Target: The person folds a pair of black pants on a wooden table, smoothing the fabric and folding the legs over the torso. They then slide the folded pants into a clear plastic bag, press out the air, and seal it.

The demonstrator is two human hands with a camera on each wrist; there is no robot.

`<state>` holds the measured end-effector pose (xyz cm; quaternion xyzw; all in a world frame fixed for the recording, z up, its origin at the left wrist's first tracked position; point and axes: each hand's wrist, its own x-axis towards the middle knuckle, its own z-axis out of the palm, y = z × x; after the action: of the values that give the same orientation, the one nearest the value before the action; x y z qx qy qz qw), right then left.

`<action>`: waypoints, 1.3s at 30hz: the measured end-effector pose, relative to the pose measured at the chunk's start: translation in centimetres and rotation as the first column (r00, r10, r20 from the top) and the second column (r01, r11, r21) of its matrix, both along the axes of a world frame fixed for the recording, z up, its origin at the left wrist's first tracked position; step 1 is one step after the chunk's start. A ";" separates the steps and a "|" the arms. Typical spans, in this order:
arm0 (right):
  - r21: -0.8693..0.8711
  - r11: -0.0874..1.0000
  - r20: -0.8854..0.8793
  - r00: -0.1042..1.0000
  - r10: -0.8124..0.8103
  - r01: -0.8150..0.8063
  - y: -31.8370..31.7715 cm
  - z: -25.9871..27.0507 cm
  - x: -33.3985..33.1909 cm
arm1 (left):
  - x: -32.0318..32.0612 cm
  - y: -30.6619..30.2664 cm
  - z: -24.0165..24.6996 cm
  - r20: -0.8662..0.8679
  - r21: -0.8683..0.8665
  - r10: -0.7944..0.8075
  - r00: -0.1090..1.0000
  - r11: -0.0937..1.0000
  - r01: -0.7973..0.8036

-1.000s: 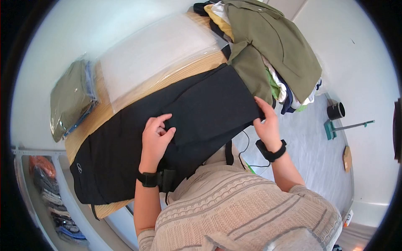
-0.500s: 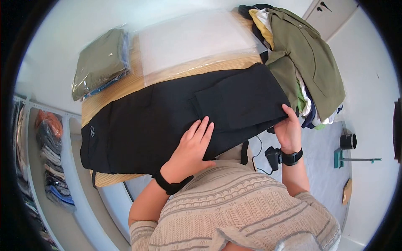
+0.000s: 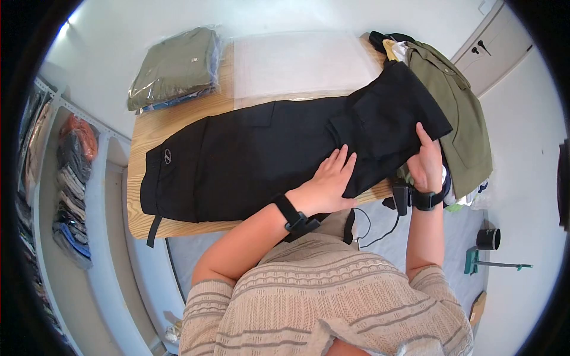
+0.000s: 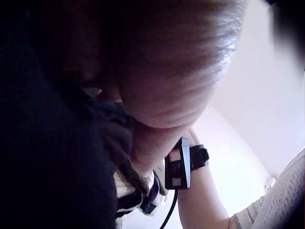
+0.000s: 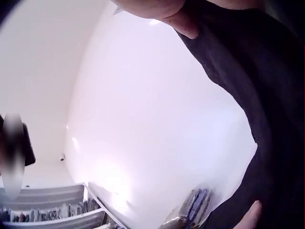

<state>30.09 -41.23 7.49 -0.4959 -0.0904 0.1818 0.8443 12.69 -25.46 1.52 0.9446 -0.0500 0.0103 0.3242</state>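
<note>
Black trousers (image 3: 255, 157) lie lengthwise across the wooden table, the waistband with a small round logo at the left and the leg end folded back over itself at the right. My left hand (image 3: 323, 185) rests on the fabric near the fold's inner edge, fingers fairly straight. My right hand (image 3: 426, 166) grips the folded right end, thumb over the cloth and the other fingers under it; that end is raised and bent. In the right wrist view the dark cloth (image 5: 267, 95) hangs beside the fingers. The left wrist view is mostly dark, filled by the hand (image 4: 162, 81).
Clear plastic bags (image 3: 303, 65) lie flat at the table's back. A bagged stack of folded clothes (image 3: 175, 68) sits at the back left. Heaped garments, an olive jacket (image 3: 454, 118) uppermost, occupy the right end. Shelves (image 3: 110, 178) stand at left; a cable (image 3: 380, 237) hangs near the right wrist.
The right hand has raised the folded leg end, which now bends upward. The left hand has gone from loosely curled to spread on the trousers. The head view has shifted.
</note>
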 end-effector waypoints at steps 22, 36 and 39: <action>-0.796 0.580 0.591 0.012 0.807 0.175 0.7 -0.9 -4.3 | -15.7 4.0 1.8 0.181 0.223 0.422 0.889 0.862 -0.454; -0.713 0.586 0.685 0.203 0.700 0.385 2.0 -5.6 -2.4 | -11.5 1.7 0.2 0.319 0.094 0.371 0.872 0.903 -0.419; -0.855 0.452 0.501 0.630 0.593 0.254 2.7 -3.2 -1.4 | -10.4 2.9 1.0 0.214 0.042 0.490 0.845 0.859 -0.509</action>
<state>28.69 -38.53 4.33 -0.8655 -0.3812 0.0719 0.3169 2.30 -22.57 2.50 0.9339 0.1657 0.1850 0.2574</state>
